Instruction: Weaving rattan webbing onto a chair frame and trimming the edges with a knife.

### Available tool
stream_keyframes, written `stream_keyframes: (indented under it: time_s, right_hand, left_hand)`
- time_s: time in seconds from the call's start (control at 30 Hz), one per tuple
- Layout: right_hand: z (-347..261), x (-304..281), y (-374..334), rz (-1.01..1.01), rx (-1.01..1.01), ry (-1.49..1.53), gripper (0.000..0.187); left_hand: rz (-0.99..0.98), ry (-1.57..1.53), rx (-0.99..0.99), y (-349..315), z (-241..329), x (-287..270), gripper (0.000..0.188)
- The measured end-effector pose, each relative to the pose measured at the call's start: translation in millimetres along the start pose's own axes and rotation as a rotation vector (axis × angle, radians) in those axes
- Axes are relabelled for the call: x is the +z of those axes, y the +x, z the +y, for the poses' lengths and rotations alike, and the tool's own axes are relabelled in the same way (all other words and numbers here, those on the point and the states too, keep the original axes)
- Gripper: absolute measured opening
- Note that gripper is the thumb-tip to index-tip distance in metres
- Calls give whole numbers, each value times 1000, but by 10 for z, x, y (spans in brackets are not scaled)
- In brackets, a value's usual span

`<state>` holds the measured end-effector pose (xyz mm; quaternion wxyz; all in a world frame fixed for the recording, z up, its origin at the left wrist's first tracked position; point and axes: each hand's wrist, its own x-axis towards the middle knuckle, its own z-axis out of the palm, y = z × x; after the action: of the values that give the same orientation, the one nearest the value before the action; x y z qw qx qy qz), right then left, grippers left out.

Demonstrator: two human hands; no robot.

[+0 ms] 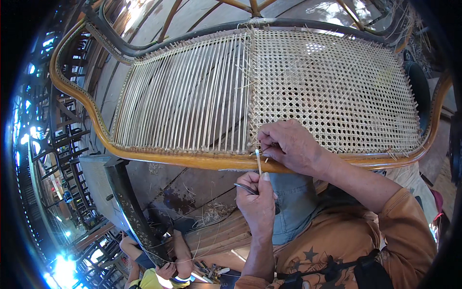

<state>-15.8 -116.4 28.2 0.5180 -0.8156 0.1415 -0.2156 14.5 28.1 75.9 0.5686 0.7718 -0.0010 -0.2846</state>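
In front of me lies a wooden seat frame point(211, 160) with a cane panel. Its right half is a finished-looking open cane mesh point(337, 91); the left half holds only lengthwise cane strands point(178, 96), side by side. At the middle of the near rail, my right hand point(293, 147) is closed in a pinch beside the divider; what its fingertips grip is hidden. Just below, my left hand point(256, 200) is closed around a pale cane strip point(259, 163) that points up to the rail. A thin dark metal tool point(246, 188) also sticks out of that fist.
A dark wooden post with a pale panel point(127, 202) stands at left below the frame. Another person in a yellow shirt point(154, 279) sits at lower left, beside scattered tools point(216, 270). Stacked dark chair frames point(62, 130) line the left. Cane scraps point(216, 212) litter the floor.
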Motion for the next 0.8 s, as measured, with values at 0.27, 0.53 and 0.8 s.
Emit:
stream_keyframes:
  time_s: [0.27,0.53,0.8]
  right_hand:
    - [25,35,-14,13,42,25,31]
    - [-31,-26,5,-46,52,-40,26]
    - [-50,-20,-46,-112,-168,-286,20]
  left_hand:
    - [4,27,35,-46,-16,-26,9]
    - [-19,62,46,-51,7,-39,10]
    - [90,-136,3,-159,-23,-292,11]
